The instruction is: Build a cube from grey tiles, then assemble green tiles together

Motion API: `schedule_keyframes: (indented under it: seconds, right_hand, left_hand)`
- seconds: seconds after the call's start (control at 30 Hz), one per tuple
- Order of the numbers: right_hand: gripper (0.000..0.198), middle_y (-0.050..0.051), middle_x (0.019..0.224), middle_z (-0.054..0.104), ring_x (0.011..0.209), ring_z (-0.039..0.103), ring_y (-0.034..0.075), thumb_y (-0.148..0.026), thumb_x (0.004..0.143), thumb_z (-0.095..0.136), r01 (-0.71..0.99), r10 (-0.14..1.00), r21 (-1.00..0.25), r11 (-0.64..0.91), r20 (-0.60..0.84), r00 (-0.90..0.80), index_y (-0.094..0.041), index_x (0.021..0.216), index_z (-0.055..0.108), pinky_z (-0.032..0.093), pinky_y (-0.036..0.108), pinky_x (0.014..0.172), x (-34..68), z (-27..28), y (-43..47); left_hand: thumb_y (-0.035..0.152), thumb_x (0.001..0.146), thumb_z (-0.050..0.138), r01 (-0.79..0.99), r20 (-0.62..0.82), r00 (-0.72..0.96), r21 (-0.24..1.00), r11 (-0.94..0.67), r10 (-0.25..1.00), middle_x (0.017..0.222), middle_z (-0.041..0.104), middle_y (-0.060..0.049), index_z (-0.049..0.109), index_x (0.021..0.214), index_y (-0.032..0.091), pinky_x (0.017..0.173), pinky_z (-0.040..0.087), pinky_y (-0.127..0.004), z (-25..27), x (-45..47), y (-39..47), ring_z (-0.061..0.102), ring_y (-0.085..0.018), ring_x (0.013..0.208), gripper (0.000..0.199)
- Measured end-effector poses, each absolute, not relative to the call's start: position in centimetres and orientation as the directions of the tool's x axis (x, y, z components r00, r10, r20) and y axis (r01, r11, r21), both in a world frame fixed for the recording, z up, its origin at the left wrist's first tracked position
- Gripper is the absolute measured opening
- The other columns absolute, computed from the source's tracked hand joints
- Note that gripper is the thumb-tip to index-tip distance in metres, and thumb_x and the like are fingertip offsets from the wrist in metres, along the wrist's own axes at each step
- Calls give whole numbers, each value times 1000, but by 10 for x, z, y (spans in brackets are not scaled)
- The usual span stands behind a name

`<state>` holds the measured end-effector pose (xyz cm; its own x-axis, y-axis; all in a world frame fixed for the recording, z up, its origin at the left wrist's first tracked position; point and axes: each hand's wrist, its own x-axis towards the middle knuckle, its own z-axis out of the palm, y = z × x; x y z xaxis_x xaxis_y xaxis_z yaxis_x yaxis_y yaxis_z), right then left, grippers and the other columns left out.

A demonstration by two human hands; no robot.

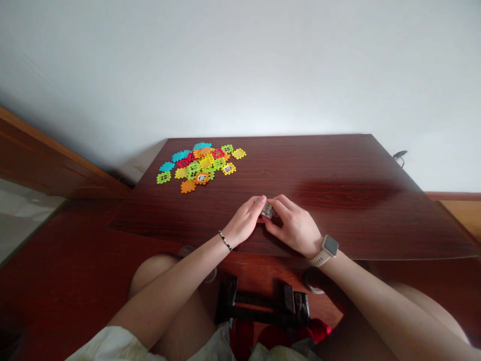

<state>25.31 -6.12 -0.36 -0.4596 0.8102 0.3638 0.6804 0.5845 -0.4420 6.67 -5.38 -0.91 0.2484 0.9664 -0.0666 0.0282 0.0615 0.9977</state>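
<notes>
Near the table's front edge, a small grey block with a grid of squares (267, 210) is held between both my hands; it looks like a puzzle cube, but fingers cover much of it. My left hand (247, 216) is closed on its left side, the thumb lying along the top. From the right, my right hand (295, 220) grips it with thumb and fingers. A beaded bracelet (226, 240) circles my left wrist, and a watch with a pale strap (326, 249) is on my right one.
Notched plastic tiles (206, 161) in blue, red, yellow, green and orange lie piled at the back left of the dark wooden table (338, 170). Behind it rises a white wall (263, 65). A black metal frame (259, 306) stands below the table edge, between my legs.
</notes>
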Motion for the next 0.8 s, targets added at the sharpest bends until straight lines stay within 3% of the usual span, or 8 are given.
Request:
schedule_keyframes:
  seconds: [0.1,0.2,0.3,0.4,0.5,0.63,0.8]
  right_hand:
    - [24,9,107,71,90,68,24,-32,104,62,676,792,-418,607,383,-474,-21,125,66,54,36,76,252,-3,-61]
    - [24,10,106,73,99,67,29,-34,103,66,725,778,-326,607,427,-460,-21,123,67,50,44,88,252,-2,-61]
    - [39,11,110,75,104,67,32,-37,102,67,761,787,-300,576,456,-416,-22,138,62,49,49,93,252,-2,-61]
    - [59,16,133,70,118,67,33,-31,103,63,688,749,-358,631,513,-420,-21,157,43,54,51,98,252,-3,-61]
    - [62,18,149,62,130,63,33,-24,104,61,623,666,-321,714,586,-462,-22,161,36,56,50,106,252,-3,-63]
    - [53,16,132,71,115,69,31,-28,104,66,617,657,-336,712,628,-417,-23,152,44,60,49,97,252,-1,-64]
    - [26,9,107,75,91,72,25,-29,103,67,594,676,-400,698,642,-362,-24,127,57,60,40,80,254,1,-63]
  left_hand:
    - [67,107,50,147,2,241,988,-38,970,106,74,-8,71,106,19,98,55,-36,-10,64,-52,69,-24,104,53]
    - [68,106,51,147,6,236,988,-42,972,106,75,-9,71,105,18,97,56,-37,-11,64,-51,69,-24,104,54]
    - [71,102,56,19,-54,218,999,51,975,110,75,-11,71,108,17,94,59,-37,-12,67,-51,70,-25,107,57]
    - [73,98,63,-167,-138,213,970,175,967,112,77,-12,71,110,15,89,61,-36,-13,70,-51,74,-25,102,60]
    - [73,95,68,-356,-194,241,894,272,951,104,78,-12,72,106,14,85,63,-37,-15,73,-50,76,-24,93,61]
    - [71,90,76,-483,-220,276,810,333,936,102,79,-12,73,102,13,86,64,-37,-13,76,-50,77,-24,93,60]
    - [68,86,82,-512,-197,308,790,337,931,102,79,-12,75,100,12,87,64,-34,-7,77,-53,76,-23,96,58]
